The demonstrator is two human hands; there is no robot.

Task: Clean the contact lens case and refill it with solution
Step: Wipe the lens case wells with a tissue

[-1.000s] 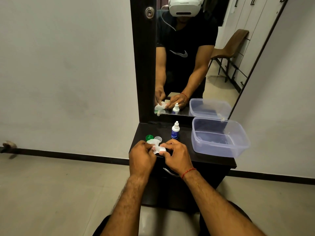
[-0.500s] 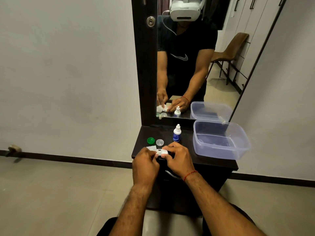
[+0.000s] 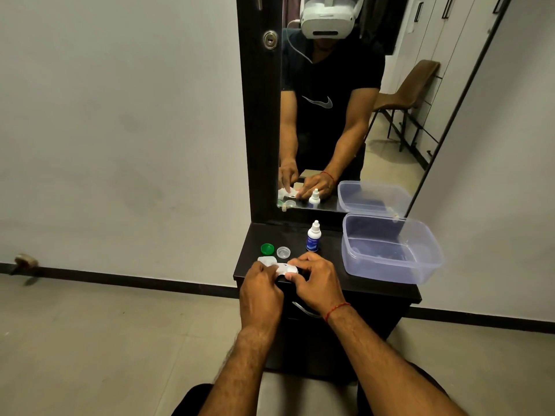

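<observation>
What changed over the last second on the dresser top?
Both hands drew the white contact lens case and white tissue back from the green round cap and clear round cap toward the front edge; left hand still grips the tissue, right hand still pinches the case. Caps, small white-and-blue solution bottle and clear plastic tub stayed put.

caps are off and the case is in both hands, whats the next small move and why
Probably free the right hand and reach for the solution bottle: green cap and clear cap lie off, the left hand holds a white tissue against the lens case, and the bottle stands untouched behind.
</observation>
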